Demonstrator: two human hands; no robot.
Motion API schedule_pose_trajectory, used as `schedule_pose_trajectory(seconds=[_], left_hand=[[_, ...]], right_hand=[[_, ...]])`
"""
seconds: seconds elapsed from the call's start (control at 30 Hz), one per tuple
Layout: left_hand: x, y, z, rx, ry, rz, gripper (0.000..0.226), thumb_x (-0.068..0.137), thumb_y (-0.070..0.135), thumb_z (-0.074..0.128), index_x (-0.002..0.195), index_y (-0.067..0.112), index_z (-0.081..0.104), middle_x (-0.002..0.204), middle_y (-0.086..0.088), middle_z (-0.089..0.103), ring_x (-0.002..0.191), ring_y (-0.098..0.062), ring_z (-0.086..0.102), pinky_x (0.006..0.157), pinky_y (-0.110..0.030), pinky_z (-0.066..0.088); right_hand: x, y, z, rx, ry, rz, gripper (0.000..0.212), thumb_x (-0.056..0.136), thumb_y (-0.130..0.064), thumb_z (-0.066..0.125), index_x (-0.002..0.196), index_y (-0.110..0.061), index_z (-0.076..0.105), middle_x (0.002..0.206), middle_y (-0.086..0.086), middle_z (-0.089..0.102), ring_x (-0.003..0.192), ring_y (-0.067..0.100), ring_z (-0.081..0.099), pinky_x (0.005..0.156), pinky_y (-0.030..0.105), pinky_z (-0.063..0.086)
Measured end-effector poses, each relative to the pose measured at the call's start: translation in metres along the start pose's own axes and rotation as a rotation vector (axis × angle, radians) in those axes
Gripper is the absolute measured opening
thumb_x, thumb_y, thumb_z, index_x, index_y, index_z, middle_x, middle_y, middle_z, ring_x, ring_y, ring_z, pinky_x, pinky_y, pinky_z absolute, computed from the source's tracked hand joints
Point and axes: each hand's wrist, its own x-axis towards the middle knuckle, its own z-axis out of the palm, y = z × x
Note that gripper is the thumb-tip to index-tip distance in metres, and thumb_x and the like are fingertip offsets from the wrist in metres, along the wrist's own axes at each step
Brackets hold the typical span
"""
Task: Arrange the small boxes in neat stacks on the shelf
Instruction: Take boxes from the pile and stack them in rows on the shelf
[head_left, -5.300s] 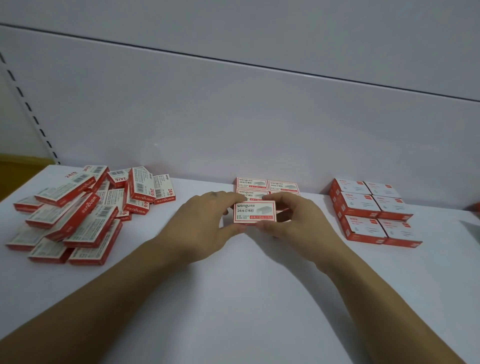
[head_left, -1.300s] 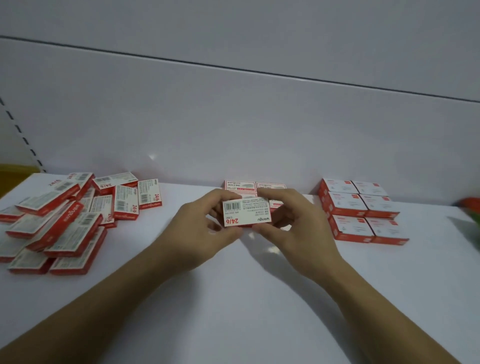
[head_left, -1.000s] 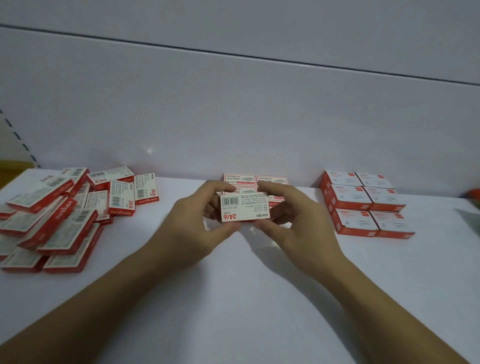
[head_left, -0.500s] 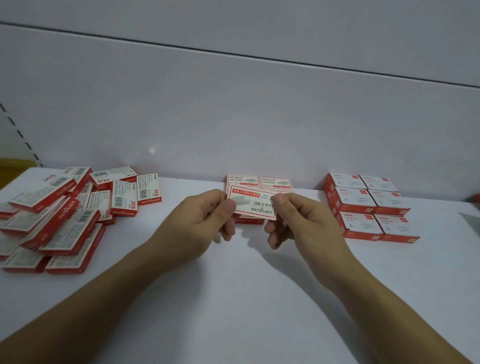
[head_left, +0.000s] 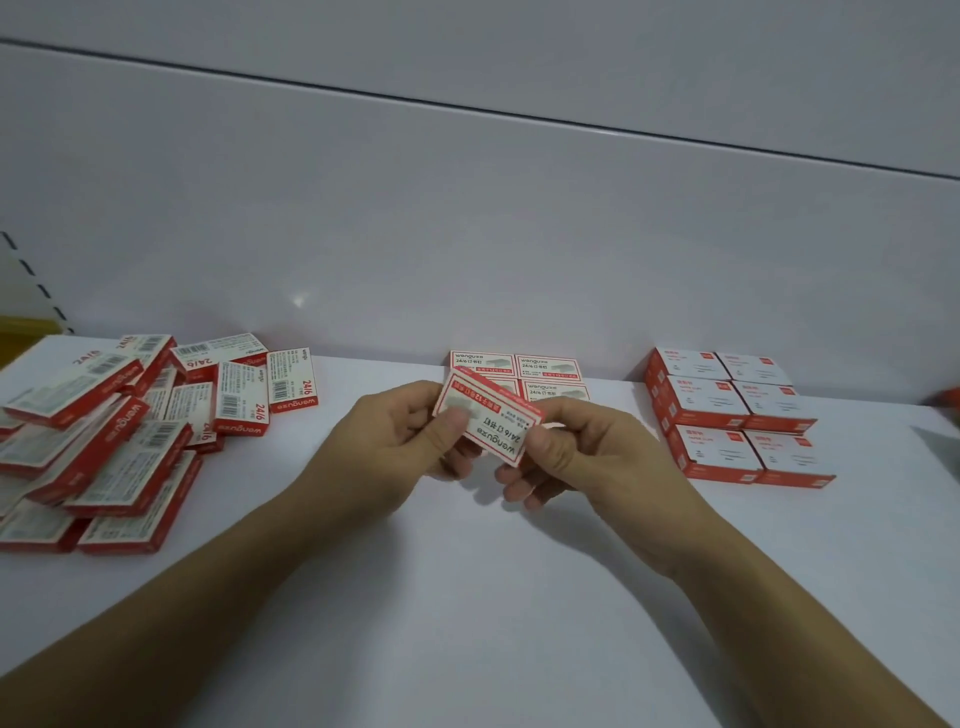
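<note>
At the far left of the white shelf (head_left: 467, 597), a loose pile of red-and-white boxes (head_left: 119, 431) lies disordered, boxes overlapping and tilted. Right of it, the left hand (head_left: 400, 441) grips the held box (head_left: 493, 415): thumb pressed on the top face, fingers curled beneath. The held box is tilted, clear of the shelf, on the near side of the flat centre group (head_left: 550, 366), which lies against the back panel (head_left: 467, 234). The right hand (head_left: 597, 452) pinches the box's right end between thumb and forefinger, the remaining fingers loosely curled below. Further right, well apart, stands a squared block of stacked boxes (head_left: 727, 410).
</note>
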Motion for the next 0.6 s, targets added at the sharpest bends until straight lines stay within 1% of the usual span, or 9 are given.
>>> schedule_pose_trajectory(seconds=[0.07,0.13,0.23,0.3,0.37,0.43,0.47,0.53,0.6], left_hand=[[0.000,0.001,-0.001,-0.051,0.050,0.008,0.026,0.087,0.026,0.055,0.105,0.011,0.066,0.087,-0.009,0.074,0.071,-0.023,0.067,0.071,-0.034,0.059],[-0.001,0.005,-0.002,-0.064,0.070,0.002,0.020,0.089,0.021,0.057,0.101,0.007,0.066,0.086,-0.009,0.074,0.069,-0.018,0.068,0.070,-0.032,0.058],[-0.004,0.013,-0.002,0.007,-0.018,-0.026,0.020,0.085,0.028,0.059,0.090,0.010,0.065,0.076,-0.001,0.074,0.062,-0.012,0.065,0.060,-0.023,0.053],[-0.006,0.014,-0.001,0.052,-0.096,-0.050,0.019,0.080,0.034,0.059,0.086,0.017,0.065,0.074,0.001,0.073,0.060,-0.011,0.063,0.060,-0.023,0.051],[-0.008,0.013,0.002,0.073,-0.128,-0.068,0.013,0.084,0.032,0.059,0.087,0.020,0.065,0.076,0.002,0.074,0.062,-0.011,0.065,0.060,-0.023,0.051],[-0.007,0.012,0.005,0.065,-0.107,-0.085,0.012,0.088,0.027,0.058,0.089,0.017,0.065,0.079,0.002,0.075,0.066,-0.013,0.069,0.060,-0.021,0.052],[-0.007,0.012,0.006,0.041,-0.092,-0.099,0.015,0.087,0.028,0.058,0.090,0.015,0.065,0.080,0.001,0.075,0.068,-0.015,0.070,0.060,-0.021,0.054],[-0.005,0.009,0.006,0.040,-0.094,-0.133,0.024,0.081,0.036,0.061,0.095,0.018,0.064,0.081,0.002,0.074,0.070,-0.015,0.070,0.063,-0.024,0.056],[-0.006,0.006,0.006,0.114,-0.152,-0.157,0.026,0.077,0.039,0.067,0.099,0.024,0.064,0.084,0.005,0.073,0.073,-0.014,0.069,0.065,-0.026,0.056]], right_hand=[[0.001,0.003,0.002,-0.121,0.013,-0.021,0.023,0.087,-0.023,0.063,0.105,-0.013,0.071,0.096,0.006,0.074,0.087,0.026,0.069,0.074,0.034,0.057],[0.001,0.006,0.004,-0.215,0.040,-0.042,0.018,0.090,-0.017,0.065,0.106,-0.018,0.073,0.101,-0.002,0.073,0.094,0.027,0.065,0.079,0.038,0.058],[0.000,0.003,0.006,-0.159,0.034,-0.059,0.021,0.090,-0.013,0.065,0.108,-0.019,0.073,0.101,0.000,0.074,0.096,0.028,0.066,0.082,0.036,0.057],[-0.002,0.002,0.006,-0.109,0.000,-0.060,0.025,0.089,-0.008,0.065,0.110,-0.019,0.072,0.101,0.003,0.074,0.097,0.026,0.068,0.085,0.034,0.056],[-0.002,0.004,0.007,-0.097,-0.019,-0.053,0.036,0.085,-0.006,0.067,0.117,-0.022,0.067,0.099,0.009,0.072,0.096,0.028,0.068,0.086,0.036,0.055],[-0.001,0.006,0.009,-0.080,-0.018,-0.048,0.051,0.079,-0.004,0.067,0.125,-0.026,0.060,0.099,0.019,0.068,0.092,0.036,0.066,0.085,0.043,0.056],[0.000,0.005,0.010,-0.073,-0.006,-0.057,0.053,0.079,0.000,0.067,0.125,-0.025,0.060,0.099,0.021,0.067,0.089,0.039,0.065,0.085,0.045,0.056],[0.000,0.002,0.009,-0.042,0.064,-0.090,0.047,0.080,0.009,0.067,0.117,-0.019,0.065,0.097,0.021,0.069,0.086,0.040,0.066,0.081,0.046,0.057],[0.000,-0.001,0.008,0.015,0.155,-0.104,0.037,0.080,0.010,0.067,0.109,-0.013,0.066,0.097,0.013,0.073,0.083,0.032,0.071,0.075,0.042,0.058]])
